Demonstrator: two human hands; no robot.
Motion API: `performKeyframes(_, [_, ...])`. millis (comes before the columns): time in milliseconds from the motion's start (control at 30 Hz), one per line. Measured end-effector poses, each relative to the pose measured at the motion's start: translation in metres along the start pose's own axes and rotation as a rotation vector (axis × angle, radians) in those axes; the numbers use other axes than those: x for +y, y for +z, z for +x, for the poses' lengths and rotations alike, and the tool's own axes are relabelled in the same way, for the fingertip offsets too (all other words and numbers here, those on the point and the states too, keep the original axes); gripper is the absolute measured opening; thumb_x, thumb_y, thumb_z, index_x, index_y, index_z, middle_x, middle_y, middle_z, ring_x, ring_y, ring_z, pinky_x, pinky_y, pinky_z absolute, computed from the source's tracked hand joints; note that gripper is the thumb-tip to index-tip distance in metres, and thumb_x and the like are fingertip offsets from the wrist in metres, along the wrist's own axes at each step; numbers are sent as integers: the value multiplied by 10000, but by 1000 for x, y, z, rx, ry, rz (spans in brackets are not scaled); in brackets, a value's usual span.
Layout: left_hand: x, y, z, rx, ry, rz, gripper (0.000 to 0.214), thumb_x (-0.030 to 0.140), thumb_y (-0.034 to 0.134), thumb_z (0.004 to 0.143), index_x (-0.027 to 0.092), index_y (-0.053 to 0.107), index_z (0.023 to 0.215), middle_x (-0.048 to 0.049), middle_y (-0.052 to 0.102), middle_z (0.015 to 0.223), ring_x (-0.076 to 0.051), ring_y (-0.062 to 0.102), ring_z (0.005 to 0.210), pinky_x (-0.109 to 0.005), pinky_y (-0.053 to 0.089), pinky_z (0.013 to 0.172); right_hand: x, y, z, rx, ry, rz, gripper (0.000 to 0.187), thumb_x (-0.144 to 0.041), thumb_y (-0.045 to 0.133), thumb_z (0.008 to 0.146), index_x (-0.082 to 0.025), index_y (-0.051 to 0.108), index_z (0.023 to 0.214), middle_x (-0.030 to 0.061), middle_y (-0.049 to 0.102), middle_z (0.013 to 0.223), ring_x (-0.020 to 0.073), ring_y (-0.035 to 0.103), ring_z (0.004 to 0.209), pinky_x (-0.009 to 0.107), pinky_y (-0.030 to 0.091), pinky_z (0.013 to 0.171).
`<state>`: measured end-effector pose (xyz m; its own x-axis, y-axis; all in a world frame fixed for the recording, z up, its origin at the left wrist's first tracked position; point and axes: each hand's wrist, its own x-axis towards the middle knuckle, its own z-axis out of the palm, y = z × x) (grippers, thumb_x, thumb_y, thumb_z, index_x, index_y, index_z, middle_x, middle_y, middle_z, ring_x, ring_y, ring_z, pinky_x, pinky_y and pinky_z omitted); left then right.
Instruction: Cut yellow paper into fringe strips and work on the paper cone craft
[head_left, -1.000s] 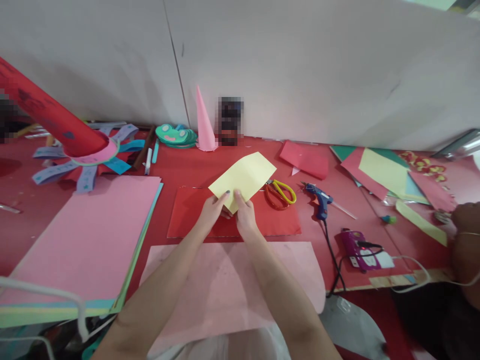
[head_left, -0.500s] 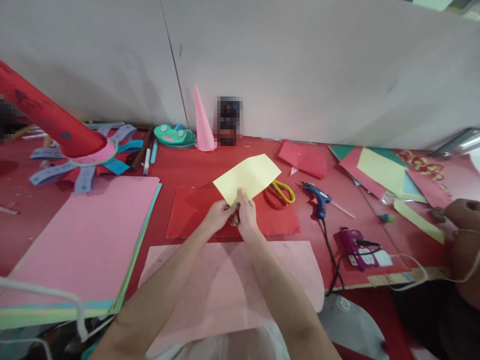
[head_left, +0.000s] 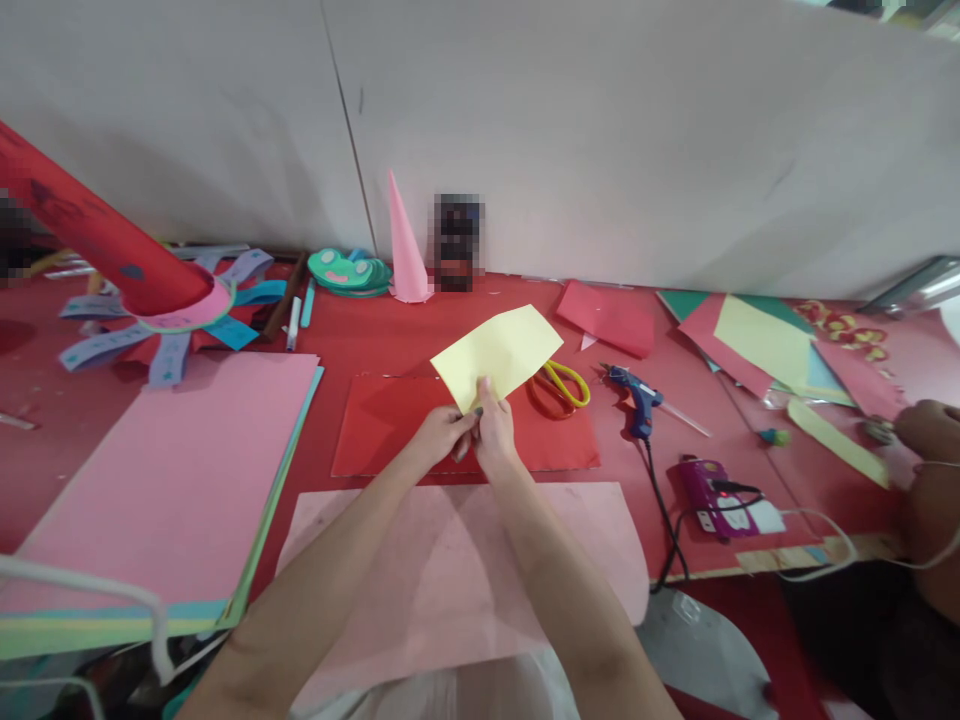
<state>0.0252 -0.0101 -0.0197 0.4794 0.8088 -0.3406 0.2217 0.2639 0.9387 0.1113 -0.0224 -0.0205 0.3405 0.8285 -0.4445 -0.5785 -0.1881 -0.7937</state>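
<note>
Yellow paper (head_left: 501,348) in right hand (head_left: 495,432)

The right hand (head_left: 496,432) pinches a pale yellow, four-sided paper sheet (head_left: 501,350), its grip near the lower edge with the thumb on top. The left hand (head_left: 439,435) meets it at the sheet's lower corner; whether it pinches the paper too is hard to tell. Both are above a flat, bright red rectangular panel (head_left: 390,420) on the red tabletop (head_left: 517,290). Just right of the sheet lie yellow and red looped tool handles (head_left: 584,384), then a blue glue gun (head_left: 643,402) with a black cord. Behind stands a pointed pink paper cone (head_left: 407,250), beside green frog-faced paper cutouts (head_left: 346,272). A stack of large pink paper sheets (head_left: 172,480) lies left; another person's hand (head_left: 931,430) rests at far right.
</note>
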Motion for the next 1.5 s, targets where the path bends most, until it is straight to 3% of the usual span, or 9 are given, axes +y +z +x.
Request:
performKeyframes(167, [0,3,1,42,-5,-135,469,520,500,773,183,469,449,4,492,354,-111,461,339,-245,367,439,2,0,-2,-104,16,-78,445,-584,599,726,-197,440,572,-102,355,308,57,286,206,187,223,221])
performKeyframes(433, [-1,1,-3,140,46,3,519,584,471,769,193,417,433,29,428,312,-85,408,312,-229,339,431,6,0,0,-103,32,-53,421,-566,586,747,-186,480,601,-82,416,359,83,408,246,193,352,248])
performKeyframes(533, [1,2,-3,134,32,3,504,581,483,766,195,412,450,40,413,304,-80,389,303,-226,331,428,3,-1,3,-96,4,25,378,-530,599,752,-177,524,641,-52,502,427,124,572,402,205,481,376])
performKeyframes(633, [4,2,-5,110,11,-8,466,569,483,780,194,430,508,51,417,308,-80,380,299,-226,338,436,-3,-4,9,-35,-101,147,285,-446,623,759,-166,599,803,6,676,684,148,678,681,228,560,608])
performKeyframes(700, [6,-1,-6,78,-7,0,452,564,479,790,195,433,533,55,418,313,-82,385,302,-229,350,450,-8,-8,14,-38,-157,202,284,-420,616,772,-170,610,906,35,714,864,162,683,834,263,558,745])
performKeyframes(833, [6,-11,-7,14,-26,15,439,557,505,777,201,423,534,65,376,304,-94,406,307,-234,344,444,-15,-18,26,-56,-219,229,348,-465,566,805,-159,608,964,78,709,986,187,656,979,333,525,881])
performKeyframes(1267, [5,-31,-5,-91,-45,-81,428,525,561,747,212,421,491,68,326,285,-99,387,283,-250,384,411,-16,-28,34,-84,-243,227,354,-448,581,804,-171,614,1021,79,687,1075,184,641,1032,356,511,924])
performKeyframes(1400, [5,-31,-6,-72,-28,-51,391,499,556,772,189,478,547,38,453,344,-107,489,354,-242,418,471,-19,-27,31,-97,-256,234,346,-392,630,776,-172,613,1042,72,689,1074,186,641,1035,358,504,934])
performKeyframes(1500, [6,-28,-7,-27,6,-97,337,491,567,775,158,559,727,-41,663,595,-137,615,515,-245,461,524,-22,-23,27,-92,-280,232,360,-377,629,778,-179,604,1077,72,683,1092,182,636,1050,359,490,952])
